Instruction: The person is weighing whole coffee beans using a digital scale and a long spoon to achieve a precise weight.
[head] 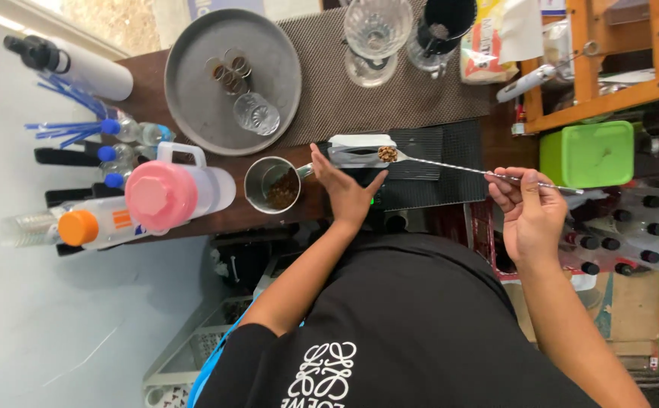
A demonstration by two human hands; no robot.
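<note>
— Dark wooden counter [148, 83] crowding up with a grey tray [193, 45], a black mat [450, 143], a pink-lidded jug [167, 195] and bottles. Looking for the spoon [458, 168]?

— Stretching level across the mat, bowl end hovering over a white-and-grey block [359, 149], tail end poking out past the right hand [533, 219].

— Gripping how?

— Pinching the thin twisted stem between thumb and fingertips, far back from the bowl, other fingers curling in under it.

— Carrying anything?

— Heaping with brown granules [387, 154], loose and probably ready to spill at any tilt.

— Handling like what, then?

— Judging as light, stiff, slim metal, likely slick and apt to roll between fingers. Holding so far back, probably magnifying every wobble at the bowl. Taking it nearer the middle of the stem, most likely steadier; keeping the bowl flat, either way.

— And the left hand [344, 193]?

— Lying open, palm down, fingers spreading at the mat's near edge, thumb reaching toward the handle of a steel cup [254, 170]. Clasping nothing, as far as showing.

— Cup sitting where?

— Standing upright just beside that hand, between it and the jug, holding more brown stuff at the bottom.
</note>
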